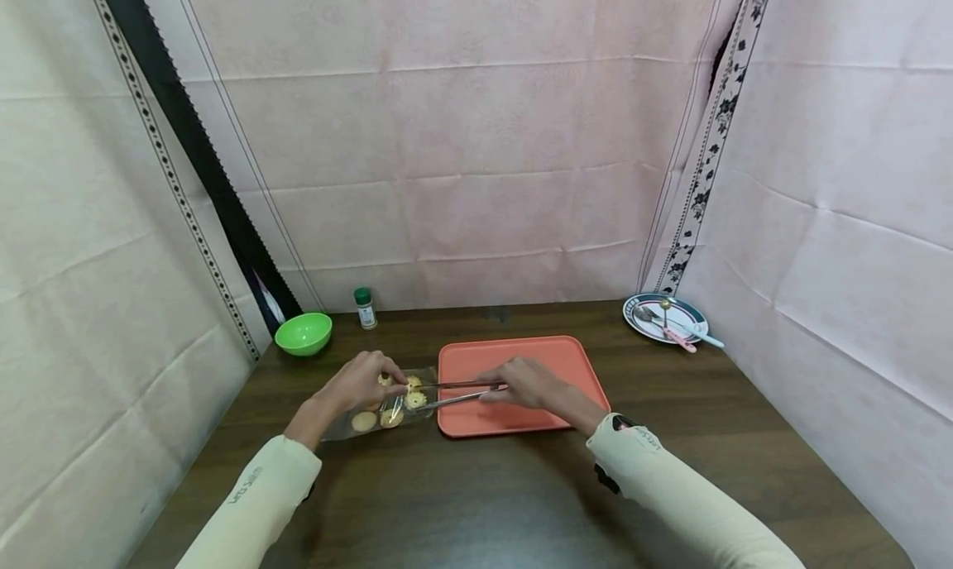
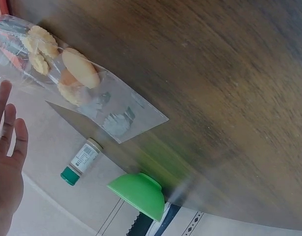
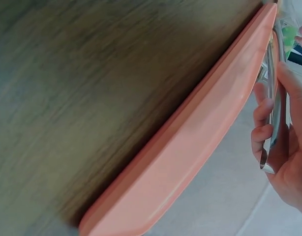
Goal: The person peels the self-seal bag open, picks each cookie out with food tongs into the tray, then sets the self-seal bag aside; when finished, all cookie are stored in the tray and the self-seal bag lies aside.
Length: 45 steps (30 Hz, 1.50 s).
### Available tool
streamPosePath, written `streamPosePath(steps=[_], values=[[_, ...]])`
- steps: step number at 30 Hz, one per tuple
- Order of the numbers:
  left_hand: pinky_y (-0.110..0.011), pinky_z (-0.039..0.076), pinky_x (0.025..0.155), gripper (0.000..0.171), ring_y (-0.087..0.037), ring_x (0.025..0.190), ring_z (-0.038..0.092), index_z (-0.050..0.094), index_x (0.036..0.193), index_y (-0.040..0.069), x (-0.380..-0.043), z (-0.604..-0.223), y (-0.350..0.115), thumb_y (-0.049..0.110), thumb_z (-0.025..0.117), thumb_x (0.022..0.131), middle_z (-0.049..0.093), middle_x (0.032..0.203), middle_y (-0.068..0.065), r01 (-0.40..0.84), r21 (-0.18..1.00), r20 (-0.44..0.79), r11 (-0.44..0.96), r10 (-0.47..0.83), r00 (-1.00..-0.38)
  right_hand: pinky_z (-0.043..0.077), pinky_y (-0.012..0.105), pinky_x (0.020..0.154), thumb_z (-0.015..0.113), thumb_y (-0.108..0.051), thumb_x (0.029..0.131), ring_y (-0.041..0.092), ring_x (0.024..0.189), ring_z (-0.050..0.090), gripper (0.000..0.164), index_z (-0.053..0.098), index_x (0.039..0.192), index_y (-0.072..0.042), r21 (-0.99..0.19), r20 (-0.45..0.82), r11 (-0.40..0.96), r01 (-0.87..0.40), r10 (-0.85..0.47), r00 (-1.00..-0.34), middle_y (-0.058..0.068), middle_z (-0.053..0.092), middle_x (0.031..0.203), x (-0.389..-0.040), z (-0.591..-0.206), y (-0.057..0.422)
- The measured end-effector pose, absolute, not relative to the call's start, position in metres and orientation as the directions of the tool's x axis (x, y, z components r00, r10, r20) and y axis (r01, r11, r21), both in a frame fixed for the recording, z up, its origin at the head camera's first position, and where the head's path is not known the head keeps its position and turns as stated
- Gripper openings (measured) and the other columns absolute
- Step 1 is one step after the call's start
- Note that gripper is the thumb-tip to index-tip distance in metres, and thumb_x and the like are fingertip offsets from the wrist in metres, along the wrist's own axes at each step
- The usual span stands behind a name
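My left hand point(image 1: 365, 380) pinches the upper edge of a clear plastic bag point(image 2: 141, 115) near its mouth. Several pale cookies point(image 2: 81, 68) lie inside, some round and smooth, others with ruffled edges. In my right hand point(image 1: 524, 383) I grip metal tongs point(image 3: 270, 110), fingers along one arm and thumb on the other. The tongs reach leftward over the coral tray point(image 1: 514, 354), their arms spread and the tips at the bag's mouth beside the ruffled cookies. The bag's right end meets the tray's left edge.
A green bowl point(image 1: 304, 334) stands at the back left, near a small green-capped bottle point(image 1: 365, 308). At the back right, a blue-rimmed plate point(image 1: 636, 325) bears several utensils. Pale cloth hangs around the back and sides of the wooden table point(image 1: 417, 503).
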State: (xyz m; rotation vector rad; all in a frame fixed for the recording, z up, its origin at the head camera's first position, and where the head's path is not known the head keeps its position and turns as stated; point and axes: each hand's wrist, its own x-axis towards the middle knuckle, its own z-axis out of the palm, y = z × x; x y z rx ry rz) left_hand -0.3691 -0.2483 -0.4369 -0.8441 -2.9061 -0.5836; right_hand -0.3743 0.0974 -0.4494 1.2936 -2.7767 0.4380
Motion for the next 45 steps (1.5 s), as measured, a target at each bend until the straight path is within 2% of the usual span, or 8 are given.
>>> streamPosePath(steps=[5,12,19,25,35,39,45], values=[[-0.04,0.058,0.082,0.009,-0.012,0.089,0.067,0.084,0.098,0.018,-0.369,-0.435,-0.248,0.023,0.083,0.091,0.077,0.097,0.008,0.525,0.333,0.164,0.783,0.5,-0.85,0.053,0.027,0.066,0.071,-0.036,0.1,0.001,0.078,0.064,0.04,0.07,0.137,-0.021,-0.237,0.165,0.613,-0.754,-0.739,-0.653,-0.004,0.077,0.107,-0.372,-0.445,0.097],[-0.04,0.058,0.082,0.008,-0.011,0.09,0.066,0.084,0.097,0.02,-0.369,-0.434,-0.248,0.024,0.083,0.091,0.076,0.097,0.008,0.521,0.335,0.156,0.785,0.499,-0.852,0.054,0.028,0.07,0.071,-0.037,0.1,0.001,0.08,0.065,0.04,0.07,0.136,-0.02,-0.241,0.155,0.616,-0.75,-0.738,-0.657,-0.002,0.078,0.109,-0.371,-0.444,0.099],[-0.038,0.057,0.08,0.011,-0.008,0.086,0.064,0.084,0.099,0.017,-0.368,-0.434,-0.249,0.024,0.083,0.091,0.077,0.097,0.008,0.54,0.324,0.168,0.777,0.514,-0.841,0.058,0.036,0.08,0.071,-0.038,0.1,0.008,0.095,0.071,0.04,0.072,0.133,-0.017,-0.28,0.133,0.628,-0.727,-0.724,-0.677,0.001,0.076,0.119,-0.368,-0.438,0.097],[-0.04,0.057,0.082,0.009,-0.014,0.093,0.068,0.084,0.098,0.018,-0.368,-0.432,-0.249,0.023,0.084,0.091,0.077,0.098,0.008,0.543,0.303,0.18,0.783,0.513,-0.839,0.058,0.034,0.078,0.07,-0.039,0.1,0.006,0.089,0.07,0.039,0.073,0.131,-0.017,-0.258,0.107,0.64,-0.724,-0.725,-0.68,0.002,0.077,0.116,-0.364,-0.427,0.091],[-0.043,0.057,0.087,0.009,-0.017,0.099,0.069,0.083,0.098,0.019,-0.366,-0.434,-0.255,0.024,0.083,0.091,0.077,0.102,0.006,0.494,0.32,0.139,0.809,0.475,-0.869,0.059,0.035,0.082,0.069,-0.045,0.1,0.01,0.094,0.072,0.042,0.073,0.131,-0.018,-0.205,0.068,0.676,-0.708,-0.712,-0.699,0.001,0.076,0.119,-0.359,-0.418,0.072],[-0.043,0.058,0.086,0.006,-0.019,0.097,0.07,0.083,0.096,0.02,-0.364,-0.434,-0.257,0.023,0.083,0.091,0.077,0.099,0.006,0.493,0.309,0.147,0.814,0.471,-0.87,0.058,0.034,0.081,0.069,-0.046,0.1,0.008,0.093,0.071,0.043,0.072,0.133,-0.019,-0.208,0.062,0.684,-0.7,-0.705,-0.707,0.001,0.076,0.12,-0.359,-0.42,0.068],[-0.039,0.059,0.081,0.006,-0.013,0.09,0.069,0.084,0.096,0.02,-0.364,-0.433,-0.261,0.022,0.083,0.091,0.077,0.098,0.006,0.485,0.314,0.155,0.816,0.46,-0.874,0.058,0.033,0.076,0.072,-0.041,0.099,0.007,0.087,0.07,0.041,0.072,0.133,-0.018,-0.239,0.085,0.67,-0.703,-0.707,-0.702,0.002,0.077,0.115,-0.357,-0.42,0.071]])
